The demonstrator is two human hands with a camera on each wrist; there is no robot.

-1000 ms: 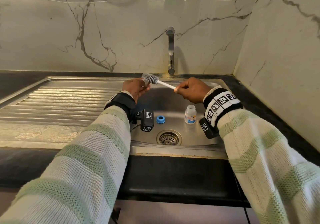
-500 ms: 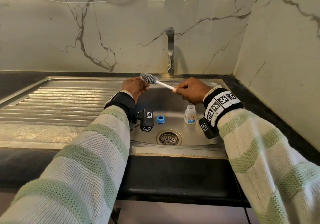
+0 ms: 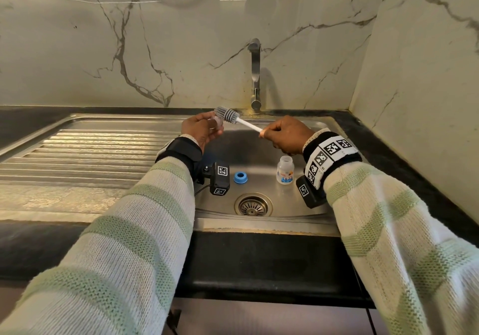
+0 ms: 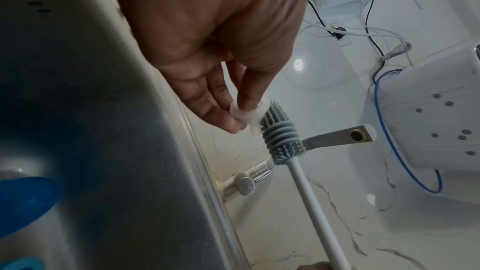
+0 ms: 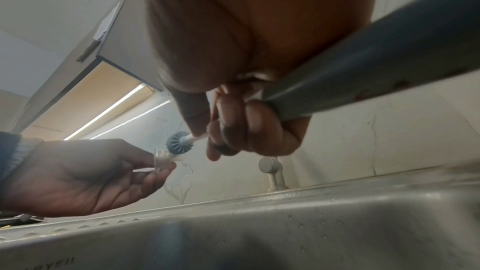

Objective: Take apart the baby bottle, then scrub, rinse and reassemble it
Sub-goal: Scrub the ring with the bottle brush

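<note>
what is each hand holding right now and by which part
Left hand pinches the clear teat by its base flange. Right hand grips the bottle brush by the lower end of its white handle.

Left hand [image 3: 201, 129] raised, fingertips pinched; right hand [image 3: 287, 133] level, fingers curled tight.

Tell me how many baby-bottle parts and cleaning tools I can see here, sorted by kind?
Bottle body, standing in the sink: 1
Blue collar ring, in the sink: 1
Clear teat, pinched in the left hand: 1
Bottle brush, held by the right hand: 1
Total: 4
</note>
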